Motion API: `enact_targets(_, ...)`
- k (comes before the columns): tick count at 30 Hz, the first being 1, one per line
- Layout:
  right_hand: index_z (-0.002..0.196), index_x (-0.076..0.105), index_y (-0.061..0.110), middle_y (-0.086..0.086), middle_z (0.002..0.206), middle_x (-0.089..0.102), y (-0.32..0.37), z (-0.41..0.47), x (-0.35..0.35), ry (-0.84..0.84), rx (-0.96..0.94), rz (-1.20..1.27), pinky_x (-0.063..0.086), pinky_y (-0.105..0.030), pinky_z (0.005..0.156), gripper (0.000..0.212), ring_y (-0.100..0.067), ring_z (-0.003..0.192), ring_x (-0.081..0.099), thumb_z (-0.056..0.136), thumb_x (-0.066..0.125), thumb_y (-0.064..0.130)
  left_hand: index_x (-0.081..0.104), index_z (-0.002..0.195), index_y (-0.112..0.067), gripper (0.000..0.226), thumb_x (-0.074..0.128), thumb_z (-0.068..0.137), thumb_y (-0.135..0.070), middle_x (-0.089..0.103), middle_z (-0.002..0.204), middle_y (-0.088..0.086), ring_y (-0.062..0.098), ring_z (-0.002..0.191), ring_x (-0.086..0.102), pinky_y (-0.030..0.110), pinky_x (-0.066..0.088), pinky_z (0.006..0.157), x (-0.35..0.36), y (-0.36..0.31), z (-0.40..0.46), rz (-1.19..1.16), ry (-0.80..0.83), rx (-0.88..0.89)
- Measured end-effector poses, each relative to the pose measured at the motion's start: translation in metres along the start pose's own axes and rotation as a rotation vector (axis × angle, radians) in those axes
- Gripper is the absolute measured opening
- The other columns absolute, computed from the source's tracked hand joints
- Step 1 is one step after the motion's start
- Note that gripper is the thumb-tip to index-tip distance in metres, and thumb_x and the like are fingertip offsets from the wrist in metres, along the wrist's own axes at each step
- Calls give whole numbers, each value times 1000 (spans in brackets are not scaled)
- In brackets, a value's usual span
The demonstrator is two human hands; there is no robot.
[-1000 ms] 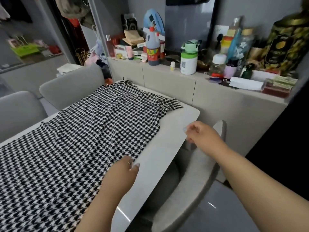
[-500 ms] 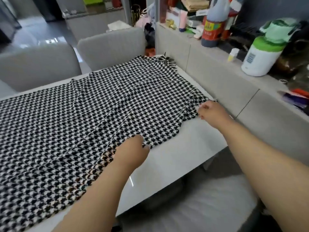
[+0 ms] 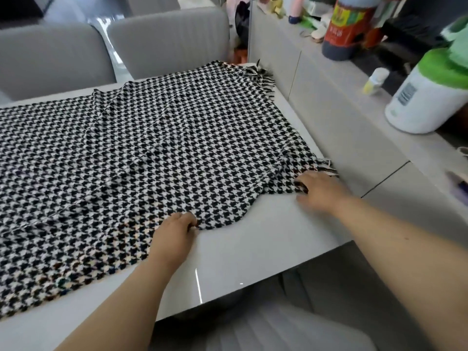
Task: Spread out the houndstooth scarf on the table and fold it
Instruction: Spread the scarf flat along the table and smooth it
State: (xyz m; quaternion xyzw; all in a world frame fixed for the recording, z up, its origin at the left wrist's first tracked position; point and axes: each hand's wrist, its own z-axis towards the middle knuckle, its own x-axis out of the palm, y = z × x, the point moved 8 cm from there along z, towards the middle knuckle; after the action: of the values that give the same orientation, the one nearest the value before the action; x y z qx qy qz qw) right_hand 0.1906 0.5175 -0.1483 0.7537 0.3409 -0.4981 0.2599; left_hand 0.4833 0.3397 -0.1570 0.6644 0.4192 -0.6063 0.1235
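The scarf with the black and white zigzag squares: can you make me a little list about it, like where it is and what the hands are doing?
scarf: black-and-white houndstooth fabric scarf, lying spread, a few wrinkles
where: on the glossy white table
fringe: at the end nearest the grey counter
left hand: grips the near edge
right hand: grips the near fringed corner
folded: not yet

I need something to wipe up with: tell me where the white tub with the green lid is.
In the head view the white tub with the green lid stands at the right edge on the grey counter beside the table, just past the small yellow-capped bottle.
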Motion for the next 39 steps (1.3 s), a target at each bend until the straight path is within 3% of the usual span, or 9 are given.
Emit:
enact_targets(5,78,58,20,-7,95,67,-27,-12,-13,-50,180,-87,49,-34,81,53,-28,90,62,95,24,56,56,74,-27,17,62,87,-19,57,75,-10,9,70,52,18,39,59,24,-19,-9,-107,503,75)
enact_targets(8,109,61,12,-13,118,62,0,-2,-36,-271,104,0,47,-37,84,45,-31,106,57,98,30,43,66,94,-23,22,61,90,-44,61,95,-5,13,86,56,31,50,78,0,-16,2,-282,293,0)
enact_targets(11,149,27,26,-8,158,21,24,10,-1,26,44,117,31,-48,112,59,-30,144,22,97,30,54,49,133,-35,46,52,91,-53,42,129,0,22,123,41,40,37,106,-4,-6,4,-66,111,-39)
enact_targets(14,153,4,36,-1,163,-4,2,12,29,174,143,83,19,-55,116,70,-30,149,-3,93,26,65,42,139,-36,53,54,90,-53,33,136,-2,19,123,42,34,35,107,17,-18,-7,-99,209,21)
enact_targets(20,153,9,32,-7,162,-2,3,12,11,153,215,67,24,-57,114,78,-36,147,5,89,31,70,45,140,-34,49,52,93,-49,34,140,-3,22,130,37,38,35,111,5,-15,-6,-161,134,-7)
enact_targets(27,149,-15,41,-6,160,-19,2,-5,44,251,240,30,19,-68,110,99,-39,145,-17,78,41,80,36,144,-40,66,66,85,-47,20,149,-2,20,136,30,32,32,112,25,-16,-14,-48,231,118)
enact_targets(30,153,-5,34,-11,161,-8,-10,2,37,260,292,67,22,-59,114,94,-43,146,-3,81,38,78,41,142,-38,60,63,87,-46,25,147,-5,16,132,37,29,35,109,26,-34,-3,-94,232,176)
enact_targets(34,135,44,11,-17,138,48,-18,22,-9,-95,273,134,46,-45,96,66,-36,123,48,92,37,60,42,142,-35,51,51,93,-49,36,145,-5,17,133,33,37,32,113,19,-65,21,-19,113,243)
enact_targets(39,118,53,5,-16,117,60,-38,73,-62,-259,258,310,47,-38,83,49,-36,106,56,97,40,48,32,148,-32,54,44,97,-46,27,156,-3,19,143,23,42,22,119,18,-112,64,-1,64,246)
